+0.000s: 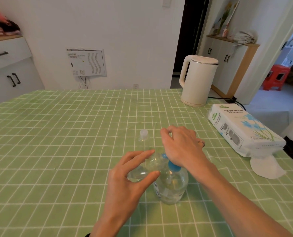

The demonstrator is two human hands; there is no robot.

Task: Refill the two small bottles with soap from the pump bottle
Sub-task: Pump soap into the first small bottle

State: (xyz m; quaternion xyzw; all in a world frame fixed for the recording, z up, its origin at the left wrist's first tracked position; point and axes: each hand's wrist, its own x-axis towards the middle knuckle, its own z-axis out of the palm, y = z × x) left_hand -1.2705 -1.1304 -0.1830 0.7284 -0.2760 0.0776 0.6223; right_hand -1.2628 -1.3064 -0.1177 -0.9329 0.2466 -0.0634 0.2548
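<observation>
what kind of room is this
Most likely a home kitchen or dining area: a table with a green checked cloth, an electric kettle, a tissue pack and white cabinets.

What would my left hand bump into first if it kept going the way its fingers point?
The left hand already grips a tilted small bottle. Straight on, up and right, it would probably meet the pump bottle's blue pump head under the right hand; depth is unclear.

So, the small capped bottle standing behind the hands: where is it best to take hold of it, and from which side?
Probably around the clear body of the capped small bottle, just below its shoulder. It stands upright, and the cap is narrow and may turn. Come from the left with the left hand, because the right hand is over the pump bottle on its other side.
</observation>
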